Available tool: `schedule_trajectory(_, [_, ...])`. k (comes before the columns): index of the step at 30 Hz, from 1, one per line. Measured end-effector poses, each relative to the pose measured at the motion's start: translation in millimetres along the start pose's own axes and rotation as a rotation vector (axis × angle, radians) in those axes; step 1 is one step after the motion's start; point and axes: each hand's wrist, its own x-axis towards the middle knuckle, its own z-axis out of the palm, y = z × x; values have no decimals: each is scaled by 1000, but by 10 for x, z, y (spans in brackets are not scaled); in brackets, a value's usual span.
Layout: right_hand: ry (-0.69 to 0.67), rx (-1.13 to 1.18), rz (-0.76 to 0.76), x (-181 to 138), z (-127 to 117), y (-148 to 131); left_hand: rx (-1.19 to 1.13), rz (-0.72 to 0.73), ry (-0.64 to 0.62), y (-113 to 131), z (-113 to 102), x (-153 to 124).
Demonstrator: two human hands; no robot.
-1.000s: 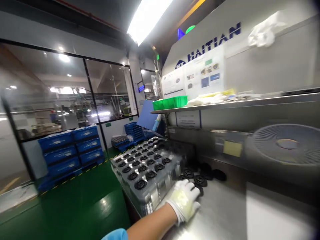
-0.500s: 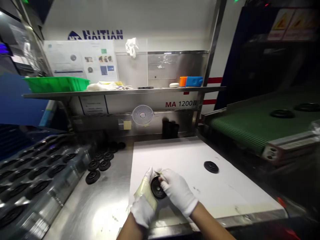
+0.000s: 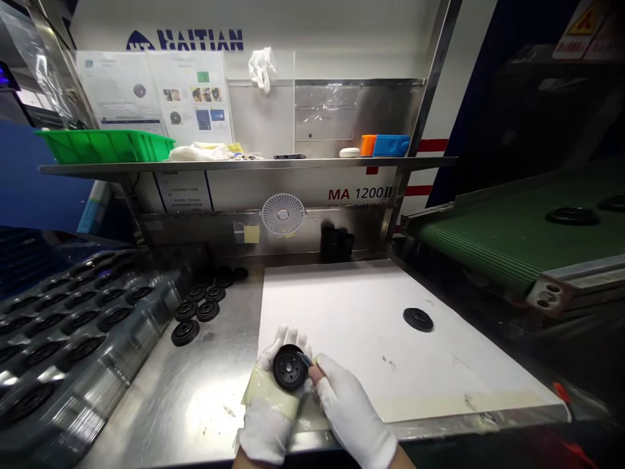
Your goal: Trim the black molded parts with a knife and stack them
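hands together over the work now: the left hand [image 3: 269, 417] cups a black moulded disc [image 3: 290, 367] and clamps it up on edge, while the right hand [image 3: 352, 413] pinches a small dark tool [image 3: 306, 359], too small to identify, with its tip right at the disc's rim. that grip looks deliberate, turning the holed face upward and leaving the rim open to the right hand. a band of yellowish tape [image 3: 271, 394] wraps the left glove right where the disc bears on it, probably as a guard. all this happens at the near edge of the white board [image 3: 342, 306], and a second black disc [image 3: 418, 319] lies flat on the board, well apart from the hands, probably set down there to keep it off the bare metal. left of the board, a loose group of discs [image 3: 198, 312] sits on the steel bench [image 3: 161, 404] within easy reach, and beyond them a clear tray [image 3: 131, 352] holds more in rows of pockets. right of the board, a green conveyor belt [image 3: 488, 241] carries two more discs. behind the board, the wall shows a haitian logo [image 3: 185, 40] up top and a ma 1200 ii label [image 3: 360, 193] under the steel shelf [image 3: 244, 165], with a small fan [image 3: 283, 213] below that.
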Motion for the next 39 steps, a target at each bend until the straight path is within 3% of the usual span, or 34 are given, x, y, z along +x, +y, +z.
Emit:
schedule_trajectory(3, [-40, 13, -19, 29, 1, -55, 62, -31, -14, 43, 13, -73])
schedule_trajectory(8, [0, -94, -11, -26, -113, -59, 82, 10, 116, 149, 74, -55])
schedule_trajectory(15, [45, -406, -23, -118, -66, -97, 47, -119, 15, 133, 255, -23])
schedule_trajectory(19, [95, -509, -45, -114, -35, -72, 153, -11, 1, 103, 296, -123])
schedule_trajectory(21, [109, -526, -45, -127, -17, -69, 184, 41, -15, 94, 296, -131])
schedule_trajectory(27, [81, -518, -2, -215, 101, -92, 96, -18, 77, 63, 293, 5])
schedule_trajectory(33, [80, -482, 14, -245, 189, -130, -40, -10, 63, 37, 305, 34])
schedule_trajectory(39, [112, -472, -12, -183, 53, -105, 49, -198, 6, 158, 323, -17])
